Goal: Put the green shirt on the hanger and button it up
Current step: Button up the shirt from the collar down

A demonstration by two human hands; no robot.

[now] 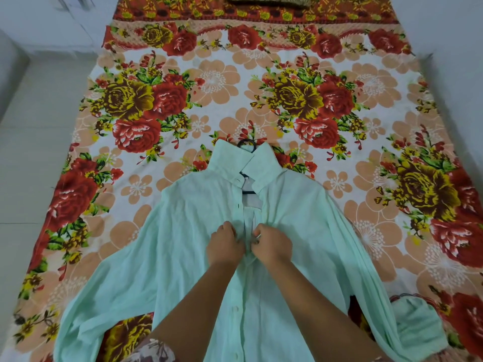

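Observation:
A pale green shirt lies front-up on a flowered bed, sleeves spread to both sides. A black hanger sits inside it; its hook pokes out above the collar and a bar shows in the open neck. The front gapes from the collar down to my hands. My left hand pinches the left front edge, which carries white buttons. My right hand pinches the right front edge. The two hands nearly touch at mid-chest. Below them the two front edges lie together.
The bed sheet with large red and yellow flowers covers the whole bed. A dark patterned pillow lies at the far end. Pale floor runs along the bed's left side. The right cuff is bunched near the bed's right edge.

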